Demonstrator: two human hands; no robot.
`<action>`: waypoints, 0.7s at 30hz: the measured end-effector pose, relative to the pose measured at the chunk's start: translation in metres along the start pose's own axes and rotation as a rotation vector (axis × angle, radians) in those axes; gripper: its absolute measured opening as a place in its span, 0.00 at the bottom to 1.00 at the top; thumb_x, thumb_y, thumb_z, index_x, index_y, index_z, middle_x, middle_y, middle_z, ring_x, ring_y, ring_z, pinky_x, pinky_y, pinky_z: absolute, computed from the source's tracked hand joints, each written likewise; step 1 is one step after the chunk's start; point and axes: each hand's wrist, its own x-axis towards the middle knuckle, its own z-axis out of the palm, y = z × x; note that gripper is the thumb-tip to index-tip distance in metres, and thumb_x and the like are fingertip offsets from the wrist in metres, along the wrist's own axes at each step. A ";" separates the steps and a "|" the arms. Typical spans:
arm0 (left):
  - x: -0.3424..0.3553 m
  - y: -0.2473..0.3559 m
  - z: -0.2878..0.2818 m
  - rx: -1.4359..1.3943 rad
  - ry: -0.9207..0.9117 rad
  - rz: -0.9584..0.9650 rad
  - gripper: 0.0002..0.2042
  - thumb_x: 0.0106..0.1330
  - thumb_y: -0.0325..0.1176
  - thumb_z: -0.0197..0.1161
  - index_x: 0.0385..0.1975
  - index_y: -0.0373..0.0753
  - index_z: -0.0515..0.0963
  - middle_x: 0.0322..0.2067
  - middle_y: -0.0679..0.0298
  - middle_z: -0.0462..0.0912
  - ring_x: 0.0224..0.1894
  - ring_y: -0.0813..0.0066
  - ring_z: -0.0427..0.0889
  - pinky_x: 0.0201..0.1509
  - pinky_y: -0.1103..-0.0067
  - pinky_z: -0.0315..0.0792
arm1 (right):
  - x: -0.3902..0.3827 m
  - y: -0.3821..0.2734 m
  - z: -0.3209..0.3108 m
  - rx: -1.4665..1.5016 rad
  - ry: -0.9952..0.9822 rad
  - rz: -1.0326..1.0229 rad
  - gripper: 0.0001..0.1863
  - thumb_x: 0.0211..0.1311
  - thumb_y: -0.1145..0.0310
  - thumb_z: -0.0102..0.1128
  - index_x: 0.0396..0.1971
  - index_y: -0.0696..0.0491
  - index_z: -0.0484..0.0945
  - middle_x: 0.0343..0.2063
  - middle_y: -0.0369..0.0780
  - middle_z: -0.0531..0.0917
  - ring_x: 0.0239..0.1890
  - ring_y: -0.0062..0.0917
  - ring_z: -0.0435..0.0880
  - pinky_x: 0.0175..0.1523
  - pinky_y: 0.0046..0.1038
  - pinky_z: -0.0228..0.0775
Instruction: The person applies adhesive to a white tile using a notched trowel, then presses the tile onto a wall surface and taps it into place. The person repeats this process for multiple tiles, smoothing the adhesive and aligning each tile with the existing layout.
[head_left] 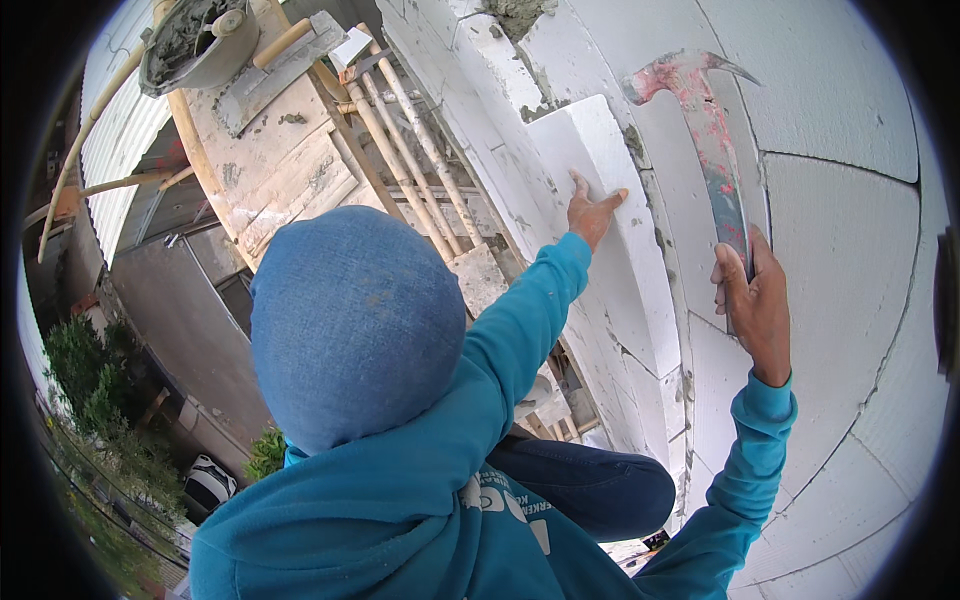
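A long white aerated-concrete block [632, 285] lies along the top of the white block wall. My left hand [595, 212] rests on its upper edge, with thumb and fingers apart. To the right, my right hand [757, 300] is wrapped round the lower handle of a mason's hammer [712, 150]. The hammer is held upright in front of the wall face, its worn red head at the top and the pointed end toward the right. The hammer head is apart from the block. Both of my sleeves are teal.
Wooden scaffold planks [270, 190] and poles [410, 160] run along the left. On them stand a bucket of grey mortar [225, 60] and a plastering trowel [290, 75]. A rounded blue cloth shape [355, 325] covers part of the scaffold. White wall blocks [840, 260] fill the right.
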 end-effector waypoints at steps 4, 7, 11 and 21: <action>-0.004 0.006 -0.001 0.009 0.024 -0.012 0.56 0.56 0.41 0.73 0.74 0.36 0.33 0.64 0.45 0.65 0.65 0.57 0.67 0.69 0.75 0.61 | 0.104 -0.059 -0.004 -0.342 0.039 -0.231 0.23 0.69 0.68 0.55 0.63 0.52 0.70 0.39 0.47 0.84 0.27 0.27 0.83 0.38 0.30 0.78; 0.002 0.004 0.000 0.043 0.029 -0.005 0.57 0.55 0.43 0.73 0.74 0.39 0.33 0.66 0.43 0.63 0.68 0.54 0.65 0.71 0.75 0.59 | 0.174 -0.077 0.001 -0.456 0.127 -0.510 0.27 0.67 0.71 0.56 0.66 0.45 0.68 0.43 0.48 0.85 0.32 0.34 0.86 0.42 0.34 0.80; -0.004 0.003 0.000 0.089 0.042 -0.001 0.58 0.54 0.44 0.73 0.74 0.40 0.32 0.68 0.41 0.60 0.69 0.52 0.63 0.72 0.74 0.58 | 0.233 -0.086 0.015 -0.548 0.181 -0.386 0.25 0.69 0.64 0.56 0.66 0.44 0.69 0.30 0.41 0.83 0.22 0.26 0.79 0.28 0.27 0.76; -0.001 -0.001 -0.005 0.140 0.037 -0.013 0.58 0.56 0.39 0.73 0.72 0.32 0.29 0.67 0.46 0.62 0.69 0.61 0.63 0.71 0.77 0.58 | 0.280 -0.128 0.089 -0.985 -0.523 -0.191 0.24 0.64 0.76 0.54 0.62 0.52 0.74 0.27 0.47 0.83 0.18 0.29 0.80 0.23 0.32 0.73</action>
